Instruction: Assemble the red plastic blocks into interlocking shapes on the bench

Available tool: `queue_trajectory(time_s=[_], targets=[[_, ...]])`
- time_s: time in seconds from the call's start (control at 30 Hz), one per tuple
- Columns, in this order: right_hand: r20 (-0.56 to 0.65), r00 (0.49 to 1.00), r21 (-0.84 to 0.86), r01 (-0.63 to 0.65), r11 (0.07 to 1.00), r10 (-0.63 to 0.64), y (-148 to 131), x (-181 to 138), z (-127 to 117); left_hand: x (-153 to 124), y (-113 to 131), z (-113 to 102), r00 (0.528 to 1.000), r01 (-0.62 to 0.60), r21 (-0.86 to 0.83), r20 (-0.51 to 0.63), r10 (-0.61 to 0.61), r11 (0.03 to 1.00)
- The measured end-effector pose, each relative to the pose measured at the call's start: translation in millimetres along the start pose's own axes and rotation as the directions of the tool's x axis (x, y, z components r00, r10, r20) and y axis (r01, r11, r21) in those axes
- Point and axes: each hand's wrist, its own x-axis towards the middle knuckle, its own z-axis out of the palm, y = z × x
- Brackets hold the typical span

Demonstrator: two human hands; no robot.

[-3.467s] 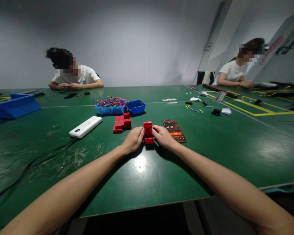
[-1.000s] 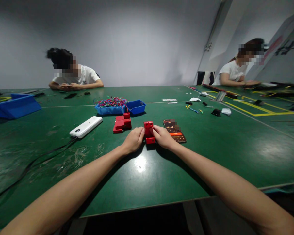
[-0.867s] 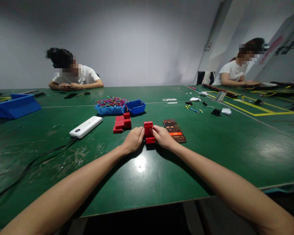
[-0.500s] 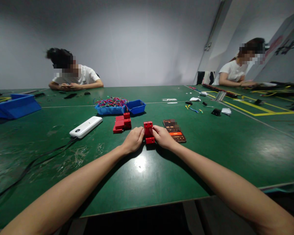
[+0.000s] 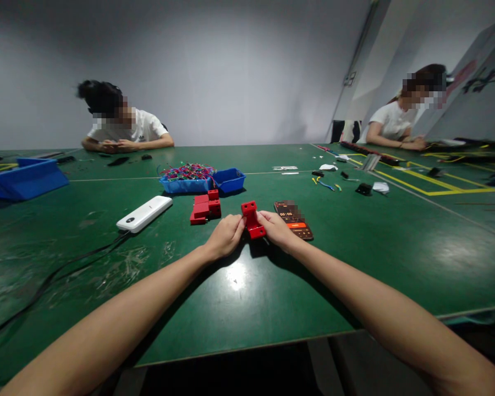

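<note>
Between my hands, over the green table [image 5: 297,297], is a red U-shaped block [image 5: 252,220] with small round holes in its two raised ends. My left hand [image 5: 226,234] pinches its left side, and my right hand [image 5: 275,226] grips the right side. The block tilts, its near end turned slightly to the right. Fingers behind it are hidden. Several more red blocks [image 5: 205,208] lie together beyond my left hand. A phone [image 5: 295,221] with a timer on its screen lies just right of my right hand.
A blue bin of coloured wires [image 5: 187,179] adjoins a smaller blue bin [image 5: 230,180]. A white power bank [image 5: 145,213] trails a black cable [image 5: 53,278] at left. Farther left stands a large blue bin [image 5: 25,179]. Two people [image 5: 142,129] sit across the table.
The red block has tilted and turned, its near end swinging up and to the right. Both hands keep hold of it and have barely shifted.
</note>
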Motion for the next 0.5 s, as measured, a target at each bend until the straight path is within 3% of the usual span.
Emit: queue_trajectory(time_s=[0.33,0.5], targets=[[0.015,0.99,0.304,-0.138,0.943,0.14,-8.0,-0.9,0.8,-0.6,6.6,-2.8,1.0,-0.008,0.024,-0.003,0.008,1.0],[0.032,0.984,0.389,-0.172,0.905,0.173,-11.1,-1.2,0.5,0.0,4.8,-2.7,0.992,0.104,-0.093,-0.061,-0.11,0.99]])
